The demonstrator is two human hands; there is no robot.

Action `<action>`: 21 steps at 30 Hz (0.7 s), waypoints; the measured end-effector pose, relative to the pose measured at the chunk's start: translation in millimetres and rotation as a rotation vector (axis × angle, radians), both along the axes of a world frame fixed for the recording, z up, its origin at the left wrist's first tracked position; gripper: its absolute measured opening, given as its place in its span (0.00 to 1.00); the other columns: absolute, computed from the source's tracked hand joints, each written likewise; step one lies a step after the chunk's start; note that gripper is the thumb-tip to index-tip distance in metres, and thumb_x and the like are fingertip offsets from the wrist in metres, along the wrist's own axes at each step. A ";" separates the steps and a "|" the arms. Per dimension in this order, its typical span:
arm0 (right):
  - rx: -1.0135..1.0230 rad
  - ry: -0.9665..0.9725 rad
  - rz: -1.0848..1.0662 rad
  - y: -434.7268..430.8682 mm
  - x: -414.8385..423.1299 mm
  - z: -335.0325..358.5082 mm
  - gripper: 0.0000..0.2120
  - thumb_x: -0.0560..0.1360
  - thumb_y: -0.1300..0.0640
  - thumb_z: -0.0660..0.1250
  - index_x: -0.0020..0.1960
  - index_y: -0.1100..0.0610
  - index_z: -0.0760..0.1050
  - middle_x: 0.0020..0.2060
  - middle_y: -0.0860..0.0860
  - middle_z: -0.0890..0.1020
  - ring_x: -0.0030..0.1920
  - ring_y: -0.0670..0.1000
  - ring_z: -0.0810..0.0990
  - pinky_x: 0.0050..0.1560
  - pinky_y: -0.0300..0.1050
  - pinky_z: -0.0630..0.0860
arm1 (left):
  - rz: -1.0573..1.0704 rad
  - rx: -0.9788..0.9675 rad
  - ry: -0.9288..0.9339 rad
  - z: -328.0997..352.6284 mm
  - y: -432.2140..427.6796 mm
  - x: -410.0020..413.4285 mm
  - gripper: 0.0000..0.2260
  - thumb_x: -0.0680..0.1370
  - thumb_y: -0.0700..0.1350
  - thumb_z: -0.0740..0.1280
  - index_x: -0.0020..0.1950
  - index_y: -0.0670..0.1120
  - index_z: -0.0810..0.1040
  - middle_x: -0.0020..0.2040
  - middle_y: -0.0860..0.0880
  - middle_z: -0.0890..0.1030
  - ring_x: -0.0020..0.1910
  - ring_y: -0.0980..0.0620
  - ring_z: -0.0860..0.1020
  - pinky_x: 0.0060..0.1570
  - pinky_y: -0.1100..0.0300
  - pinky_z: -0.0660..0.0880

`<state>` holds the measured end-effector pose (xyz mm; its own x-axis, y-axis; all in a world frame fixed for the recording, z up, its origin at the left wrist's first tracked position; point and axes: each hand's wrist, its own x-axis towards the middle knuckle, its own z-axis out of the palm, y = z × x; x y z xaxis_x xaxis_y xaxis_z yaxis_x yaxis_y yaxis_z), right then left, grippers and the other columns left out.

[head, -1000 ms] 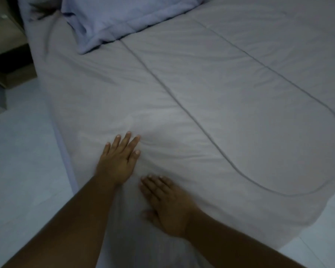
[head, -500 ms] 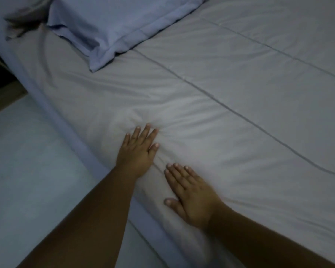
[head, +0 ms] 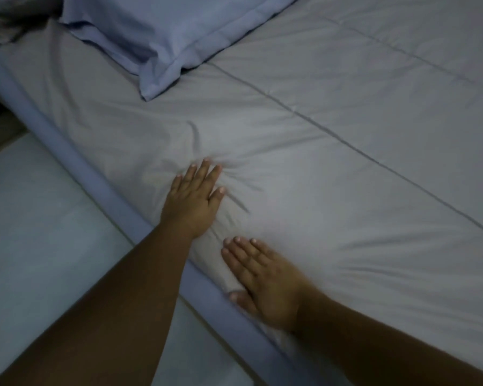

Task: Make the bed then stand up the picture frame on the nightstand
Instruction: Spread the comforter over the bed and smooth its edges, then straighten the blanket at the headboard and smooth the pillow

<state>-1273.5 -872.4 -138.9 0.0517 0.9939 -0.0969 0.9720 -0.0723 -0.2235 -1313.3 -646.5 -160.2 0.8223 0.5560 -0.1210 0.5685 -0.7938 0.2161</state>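
Plainly both hands are flat on the bed, fingers straight and close together, gripping nothing. The left hand [head: 193, 201] presses the grey cover [head: 346, 168] a little in from the side of the bed, and small creases [head: 234, 188] fan out from its fingertips. The right hand [head: 262, 282] lies palm down just beside it, nearer the person, with its thumb over the cover's edge where it meets the blue mattress edge [head: 76, 162]. The cover is spread over most of the bed, with a blue pillow [head: 165, 32] resting on it at the head end. It looks light, soft and limp, a cloth that bunches under a push and probably slides easily on the sheet below. Flat palms suit smoothing it, but to shift it, the better hold would be a pinch along the side hem by the right thumb, pulled outward and level. The picture frame and nightstand are out of view, so that step looks not yet begun.
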 end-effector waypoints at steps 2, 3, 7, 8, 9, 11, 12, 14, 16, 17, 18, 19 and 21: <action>0.046 0.049 0.134 -0.6 -17.3 -1.3 0.31 0.78 0.39 0.49 0.73 0.58 0.62 0.71 0.54 0.68 0.72 0.53 0.65 0.72 0.51 0.62 | 0.017 0.003 0.024 4.9 7.6 -0.7 0.25 0.80 0.59 0.47 0.76 0.58 0.48 0.78 0.55 0.48 0.77 0.53 0.47 0.74 0.53 0.42; 0.062 0.051 0.192 1.4 -19.8 0.9 0.31 0.78 0.39 0.49 0.73 0.57 0.63 0.71 0.52 0.69 0.72 0.51 0.66 0.72 0.49 0.63 | 0.021 -0.001 0.047 9.8 11.8 -1.4 0.24 0.80 0.59 0.46 0.76 0.59 0.48 0.78 0.56 0.48 0.77 0.53 0.47 0.74 0.53 0.42; 0.139 0.134 0.182 31.0 1.2 27.2 0.27 0.79 0.41 0.48 0.68 0.55 0.71 0.66 0.48 0.75 0.67 0.47 0.71 0.65 0.42 0.70 | 0.046 -0.026 0.159 45.5 40.8 -6.4 0.23 0.80 0.59 0.47 0.76 0.60 0.49 0.78 0.57 0.48 0.77 0.52 0.48 0.74 0.50 0.44; 0.183 0.174 0.136 44.0 10.9 36.9 0.26 0.79 0.42 0.50 0.66 0.55 0.74 0.64 0.49 0.77 0.65 0.48 0.74 0.64 0.42 0.72 | 0.058 -0.015 0.173 58.5 52.4 -7.1 0.23 0.80 0.59 0.47 0.76 0.61 0.49 0.78 0.57 0.49 0.77 0.52 0.49 0.74 0.50 0.46; 0.224 0.180 0.082 59.8 21.2 48.3 0.24 0.78 0.43 0.52 0.63 0.56 0.76 0.61 0.49 0.80 0.63 0.48 0.77 0.62 0.43 0.74 | 0.070 -0.009 0.180 72.4 65.8 -7.2 0.23 0.80 0.59 0.48 0.76 0.61 0.50 0.78 0.56 0.49 0.77 0.51 0.50 0.74 0.50 0.47; 0.273 0.115 -0.055 95.1 44.2 73.3 0.23 0.75 0.44 0.55 0.60 0.55 0.79 0.56 0.49 0.83 0.58 0.49 0.80 0.57 0.44 0.76 | 0.088 -0.002 0.165 100.1 94.7 -2.8 0.23 0.81 0.58 0.49 0.76 0.61 0.51 0.78 0.56 0.50 0.77 0.50 0.52 0.74 0.50 0.49; 0.274 0.088 -0.113 114.2 56.5 86.5 0.23 0.75 0.45 0.55 0.58 0.55 0.80 0.55 0.49 0.83 0.57 0.49 0.81 0.55 0.46 0.78 | 0.097 0.005 0.145 113.1 109.5 1.3 0.23 0.81 0.58 0.49 0.76 0.61 0.51 0.78 0.56 0.50 0.77 0.50 0.52 0.73 0.51 0.49; 0.295 0.029 -0.194 155.2 80.3 107.9 0.20 0.74 0.47 0.61 0.57 0.58 0.81 0.54 0.52 0.84 0.55 0.53 0.82 0.54 0.51 0.78 | 0.116 0.018 0.095 136.5 139.9 11.7 0.23 0.80 0.58 0.49 0.76 0.60 0.51 0.78 0.55 0.51 0.77 0.50 0.52 0.74 0.51 0.49; 0.292 0.030 -0.271 200.0 101.5 124.6 0.21 0.74 0.49 0.66 0.62 0.61 0.77 0.59 0.56 0.81 0.61 0.58 0.78 0.62 0.55 0.72 | 0.120 0.013 0.049 155.5 170.6 24.1 0.24 0.80 0.58 0.48 0.76 0.59 0.50 0.78 0.55 0.51 0.77 0.49 0.50 0.74 0.51 0.47; 0.270 0.048 -0.319 223.9 110.0 132.6 0.24 0.76 0.48 0.64 0.66 0.61 0.72 0.64 0.58 0.77 0.66 0.59 0.74 0.68 0.55 0.65 | 0.118 0.017 0.028 162.5 186.9 29.7 0.24 0.80 0.58 0.48 0.76 0.59 0.50 0.78 0.55 0.51 0.77 0.49 0.50 0.75 0.51 0.46; 0.259 0.058 -0.370 248.2 117.8 139.0 0.25 0.78 0.47 0.61 0.69 0.61 0.68 0.67 0.58 0.73 0.69 0.59 0.70 0.72 0.54 0.59 | 0.112 0.031 0.007 168.0 204.6 35.1 0.24 0.81 0.58 0.49 0.76 0.59 0.49 0.78 0.55 0.50 0.77 0.49 0.49 0.75 0.50 0.46; 0.285 0.057 -0.422 270.0 125.0 143.9 0.26 0.78 0.46 0.59 0.70 0.61 0.67 0.69 0.58 0.71 0.70 0.59 0.67 0.73 0.53 0.57 | 0.106 0.046 -0.008 172.0 221.0 40.6 0.24 0.81 0.57 0.49 0.76 0.59 0.49 0.78 0.55 0.50 0.77 0.49 0.49 0.75 0.50 0.46; 0.325 0.033 -0.514 321.8 134.9 153.6 0.27 0.79 0.44 0.56 0.72 0.60 0.64 0.70 0.57 0.70 0.72 0.58 0.65 0.73 0.52 0.56 | 0.092 0.056 -0.029 175.5 264.3 49.1 0.24 0.80 0.58 0.49 0.76 0.59 0.49 0.78 0.56 0.48 0.77 0.49 0.46 0.75 0.49 0.45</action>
